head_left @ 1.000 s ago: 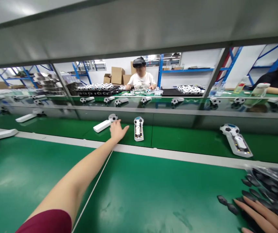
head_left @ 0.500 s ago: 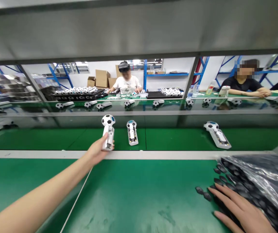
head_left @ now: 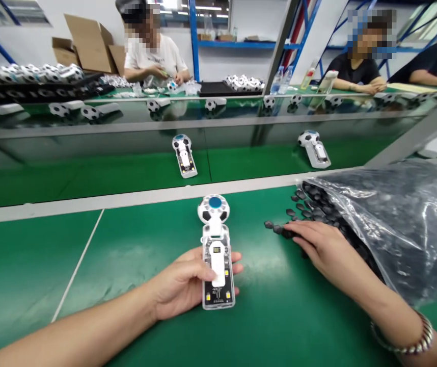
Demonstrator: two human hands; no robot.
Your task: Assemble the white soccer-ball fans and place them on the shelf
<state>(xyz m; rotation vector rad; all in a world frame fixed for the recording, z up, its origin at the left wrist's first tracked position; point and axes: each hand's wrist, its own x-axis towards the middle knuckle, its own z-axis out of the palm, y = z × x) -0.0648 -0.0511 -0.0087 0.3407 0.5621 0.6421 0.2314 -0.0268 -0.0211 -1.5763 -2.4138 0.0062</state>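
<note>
My left hand (head_left: 182, 285) is closed around a handheld device (head_left: 217, 270) with a soccer-ball head, held upright over the green bench. Its clear-fronted body shows a circuit board and a white centre strip, where my thumb presses. A blue disc sits on its ball head. On the right, my right hand (head_left: 329, 250) reaches palm down over small black plastic pieces (head_left: 313, 199), its fingers stretched out and fingertips touching some of them. The pieces spill from a clear plastic bag (head_left: 409, 219). My palm hides part of the heap.
Beyond the pale rail, two similar devices, one left (head_left: 184, 157) and one right (head_left: 315, 149), lie on the green conveyor (head_left: 237, 158). Across it, several more line the opposite ledge. People sit there, including one in a white shirt (head_left: 161, 58). A metal post (head_left: 405, 132) rises behind the bag.
My left hand has brought the device from above the conveyor down and right over the bench, its board side now facing me. My right hand's fingers have drawn closer together at the black pieces. The view has shifted downward.
</note>
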